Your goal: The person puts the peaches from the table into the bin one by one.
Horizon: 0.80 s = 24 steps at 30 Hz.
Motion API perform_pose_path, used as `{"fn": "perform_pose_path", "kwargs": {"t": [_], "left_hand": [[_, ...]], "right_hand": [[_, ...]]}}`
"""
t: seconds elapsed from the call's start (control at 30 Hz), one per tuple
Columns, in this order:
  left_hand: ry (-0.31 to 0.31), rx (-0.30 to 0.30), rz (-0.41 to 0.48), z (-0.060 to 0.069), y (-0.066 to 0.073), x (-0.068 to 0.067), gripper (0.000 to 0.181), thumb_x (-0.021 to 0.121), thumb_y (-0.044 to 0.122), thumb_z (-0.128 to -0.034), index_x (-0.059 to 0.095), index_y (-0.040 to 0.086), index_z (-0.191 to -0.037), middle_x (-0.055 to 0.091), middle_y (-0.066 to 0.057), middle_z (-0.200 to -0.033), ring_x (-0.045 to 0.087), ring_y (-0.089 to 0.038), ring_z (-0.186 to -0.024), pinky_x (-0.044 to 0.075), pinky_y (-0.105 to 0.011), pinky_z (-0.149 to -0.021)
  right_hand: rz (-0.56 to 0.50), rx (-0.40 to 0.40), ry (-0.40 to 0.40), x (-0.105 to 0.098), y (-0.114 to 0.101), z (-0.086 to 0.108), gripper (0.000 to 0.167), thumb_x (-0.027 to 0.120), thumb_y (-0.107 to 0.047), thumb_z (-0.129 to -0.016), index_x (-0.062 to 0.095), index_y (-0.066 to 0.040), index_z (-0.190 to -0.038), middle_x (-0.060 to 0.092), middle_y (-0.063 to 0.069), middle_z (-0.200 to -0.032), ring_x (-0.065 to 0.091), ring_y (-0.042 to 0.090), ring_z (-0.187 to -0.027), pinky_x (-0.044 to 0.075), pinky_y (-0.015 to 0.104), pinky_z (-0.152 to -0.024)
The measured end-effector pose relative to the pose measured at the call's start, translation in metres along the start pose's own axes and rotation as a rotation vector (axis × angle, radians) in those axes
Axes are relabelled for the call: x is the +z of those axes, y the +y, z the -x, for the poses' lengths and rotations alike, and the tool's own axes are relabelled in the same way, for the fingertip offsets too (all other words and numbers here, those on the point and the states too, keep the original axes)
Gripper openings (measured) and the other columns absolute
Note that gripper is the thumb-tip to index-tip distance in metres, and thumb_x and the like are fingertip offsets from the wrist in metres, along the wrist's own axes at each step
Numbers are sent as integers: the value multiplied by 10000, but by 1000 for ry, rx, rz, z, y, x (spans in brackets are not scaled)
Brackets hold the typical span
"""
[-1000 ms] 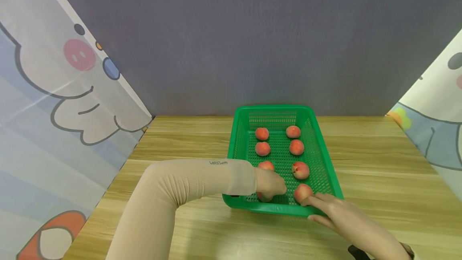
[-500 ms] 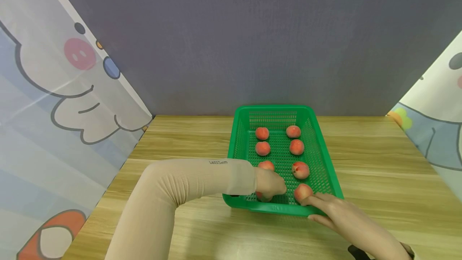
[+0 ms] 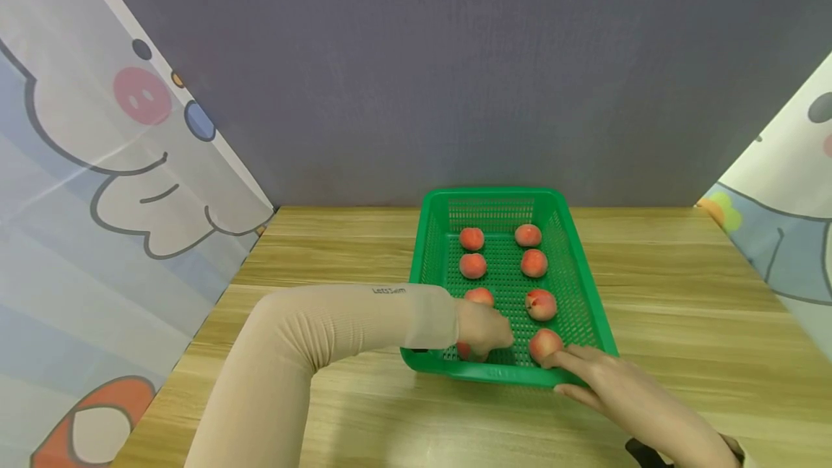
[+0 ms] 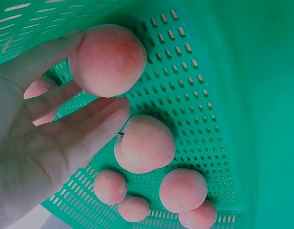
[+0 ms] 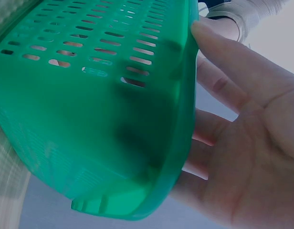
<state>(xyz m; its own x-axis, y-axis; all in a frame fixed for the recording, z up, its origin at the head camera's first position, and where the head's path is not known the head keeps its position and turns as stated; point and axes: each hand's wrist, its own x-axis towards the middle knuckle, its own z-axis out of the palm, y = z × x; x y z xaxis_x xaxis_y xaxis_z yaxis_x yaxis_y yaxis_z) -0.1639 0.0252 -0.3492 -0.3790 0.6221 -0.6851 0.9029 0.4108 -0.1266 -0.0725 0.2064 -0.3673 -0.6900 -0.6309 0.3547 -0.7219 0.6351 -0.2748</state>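
A green plastic basket (image 3: 503,375) with slotted sides stands on the table and holds two columns of peaches. My left hand (image 3: 484,327) reaches down inside, over the front-left peach (image 3: 469,351). Close up in the left wrist view, its thumb and fingers pinch that same peach (image 4: 109,59) at its side. Behind the fingers another peach (image 4: 41,90) shows in part. My right hand (image 3: 601,374) grips the front-right corner of the basket, thumb outside and fingers over the rim (image 5: 185,129). Its fingertips lie close to the front-right peach (image 3: 545,347); contact is unclear.
Further peaches run toward the back of the basket, among them a stemmed peach (image 3: 541,305). The wooden table (image 3: 351,410) meets a grey wall (image 3: 416,78) behind the basket. Printed cartoon curtains (image 3: 78,186) hang at both sides.
My left hand and the front-left peach have shifted slightly to the left. My right hand stays on the basket's corner, and the other peaches keep their places.
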Motion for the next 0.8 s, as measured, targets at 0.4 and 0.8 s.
{"fn": "perform_pose_path", "kwargs": {"t": [0.4, 0.8], "left_hand": [[18, -4, 54, 6, -2, 0, 105, 644, 217, -803, 543, 194, -799, 511, 78, -750, 420, -70, -659, 349, -172, -562], [58, -15, 45, 15, -5, -8, 147, 613, 177, -835, 583, 176, -979, 540, 75, -844, 447, -62, -712, 382, -179, -597]], "right_hand": [[4, -12, 16, 0, 0, 0, 289, 687, -256, -733, 590, -220, -1003, 544, -141, -883, 545, 42, -762, 460, 230, -562], [8, -29, 39, 2, 0, 0, 345, 728, -199, -682, 587, -190, -997, 565, -111, -859, 568, 66, -735, 465, 224, -542]]}}
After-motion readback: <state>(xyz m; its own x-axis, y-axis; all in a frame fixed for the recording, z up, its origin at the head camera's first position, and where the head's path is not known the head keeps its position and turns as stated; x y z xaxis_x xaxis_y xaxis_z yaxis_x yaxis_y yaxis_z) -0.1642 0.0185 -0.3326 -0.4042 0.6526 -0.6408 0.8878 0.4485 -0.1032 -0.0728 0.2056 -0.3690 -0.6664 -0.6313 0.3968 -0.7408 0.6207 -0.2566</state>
